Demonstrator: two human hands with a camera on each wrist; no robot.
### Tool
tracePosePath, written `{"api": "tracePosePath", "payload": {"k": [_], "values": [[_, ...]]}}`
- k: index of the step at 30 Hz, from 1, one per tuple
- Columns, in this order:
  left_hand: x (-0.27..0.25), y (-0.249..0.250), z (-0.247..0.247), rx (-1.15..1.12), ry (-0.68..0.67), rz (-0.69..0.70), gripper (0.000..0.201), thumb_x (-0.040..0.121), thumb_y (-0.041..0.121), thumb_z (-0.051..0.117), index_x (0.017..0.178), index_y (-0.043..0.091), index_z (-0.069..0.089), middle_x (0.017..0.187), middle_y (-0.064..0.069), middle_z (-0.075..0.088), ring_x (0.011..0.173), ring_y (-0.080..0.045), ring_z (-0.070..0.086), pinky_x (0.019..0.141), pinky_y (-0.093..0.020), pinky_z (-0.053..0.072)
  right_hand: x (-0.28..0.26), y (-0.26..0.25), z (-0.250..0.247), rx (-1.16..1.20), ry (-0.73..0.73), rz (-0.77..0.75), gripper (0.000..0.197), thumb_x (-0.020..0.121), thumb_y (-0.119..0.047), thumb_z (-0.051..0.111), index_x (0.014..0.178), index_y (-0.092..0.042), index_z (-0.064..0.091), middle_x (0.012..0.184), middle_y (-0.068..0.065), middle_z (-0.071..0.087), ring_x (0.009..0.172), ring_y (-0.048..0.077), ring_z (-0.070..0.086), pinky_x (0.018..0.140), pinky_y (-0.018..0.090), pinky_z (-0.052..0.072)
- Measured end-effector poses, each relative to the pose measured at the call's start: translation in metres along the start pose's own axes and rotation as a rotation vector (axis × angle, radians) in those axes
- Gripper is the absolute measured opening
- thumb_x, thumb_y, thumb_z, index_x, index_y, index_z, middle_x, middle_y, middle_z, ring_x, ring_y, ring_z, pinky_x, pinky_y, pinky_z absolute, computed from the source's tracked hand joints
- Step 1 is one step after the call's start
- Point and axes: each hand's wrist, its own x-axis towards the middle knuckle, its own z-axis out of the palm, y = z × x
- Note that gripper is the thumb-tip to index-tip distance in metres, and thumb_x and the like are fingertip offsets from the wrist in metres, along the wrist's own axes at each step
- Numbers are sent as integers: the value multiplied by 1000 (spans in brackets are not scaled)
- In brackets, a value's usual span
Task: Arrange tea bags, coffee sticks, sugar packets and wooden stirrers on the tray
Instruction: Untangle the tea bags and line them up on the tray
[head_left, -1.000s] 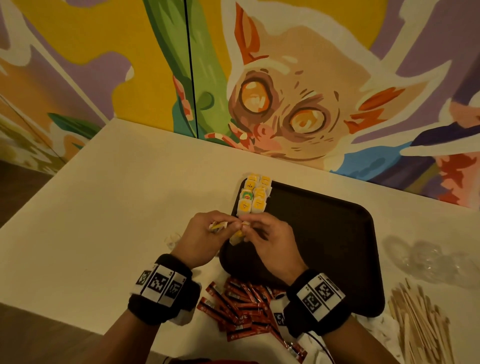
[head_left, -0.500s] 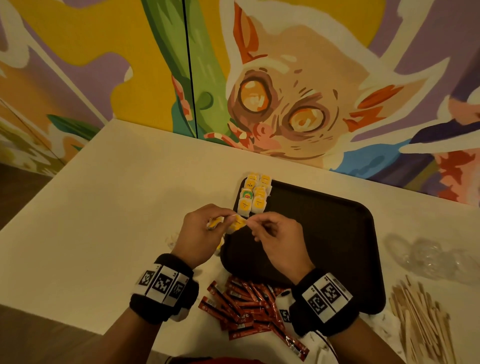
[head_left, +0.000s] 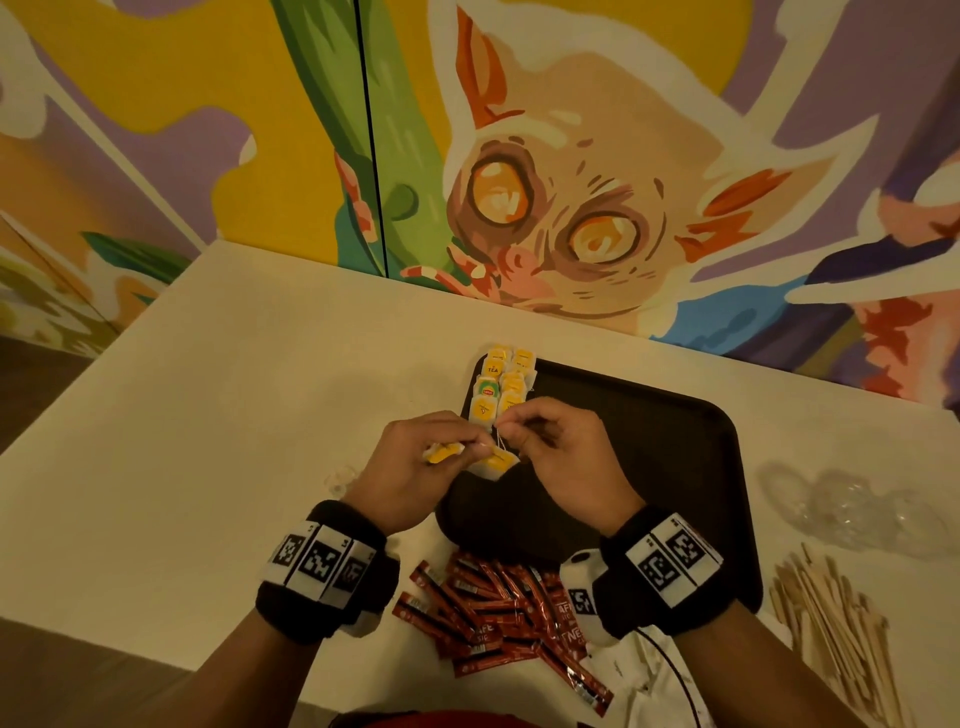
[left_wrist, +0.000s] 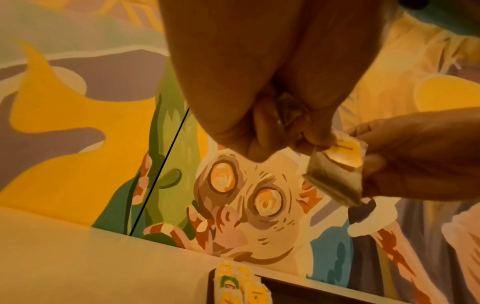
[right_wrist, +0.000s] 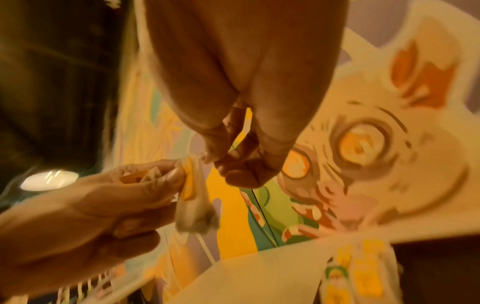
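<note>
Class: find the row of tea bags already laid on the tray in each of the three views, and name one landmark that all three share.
Head: the row of tea bags lies at the tray's far left corner, above the hands.
Left wrist: bottom edge, right of centre.
Right wrist: bottom right, blurred.
Shared landmark: the big-eyed creature on the mural.

Right hand (right_wrist: 241, 162): fingertips pinched, at centre.
Left hand (right_wrist: 85, 207): holds tea bag (right_wrist: 194, 209), eight o'clock.
Tray (right_wrist: 436, 273): tea bags (right_wrist: 361, 273), five o'clock.

Colourful animal mural wall (head_left: 571, 156), cream table (head_left: 208, 415)
</note>
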Motion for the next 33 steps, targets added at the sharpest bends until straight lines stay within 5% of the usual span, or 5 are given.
{"api": "tracePosePath", "payload": {"k": [7, 16, 21, 27, 33], "values": [[-1, 6, 6, -125, 191, -63, 7, 85, 10, 68, 88, 15, 73, 88, 5, 72, 87, -5, 66, 78, -12, 46, -4, 18, 13, 232, -10, 103, 17, 92, -7, 64, 102, -17, 73, 98, 9, 73, 80, 33, 67, 67, 31, 56], [-4, -1, 18, 30, 384, -95, 7, 85, 14, 70, 92, 14, 73, 89, 10, 70, 87, -1, 64, 77, -9, 45, -11, 21, 25, 256, -6, 165, 14, 98, -13, 56, 100, -9, 70, 80, 9, 66, 63, 17, 59, 66, 27, 52], [-5, -6, 25, 64, 374, -153, 8, 86, 15, 70, 93, 16, 73, 90, 13, 69, 88, 5, 61, 74, -4, 42, -11, 27, 29, 158, 11, 103, 15, 94, -21, 64, 87, -10, 69, 68, -13, 63, 63, 1, 57, 64, 18, 45], [-12, -23, 27, 102, 399, -328, 5, 88, 21, 68, 88, 24, 71, 88, 20, 67, 87, 11, 59, 72, -1, 41, 10, 62, 23, -16, 65, 308, 13, 93, -29, 65, 102, -22, 72, 103, -12, 69, 98, 4, 64, 92, 30, 53], [-19, -34, 27, 65, 362, -386, 6, 89, 17, 67, 88, 21, 71, 90, 13, 69, 87, 8, 60, 71, -1, 42, 44, 100, 16, -196, 123, 511, 18, 94, -28, 64, 106, -15, 69, 107, 3, 69, 88, 17, 69, 73, 25, 56]]}}
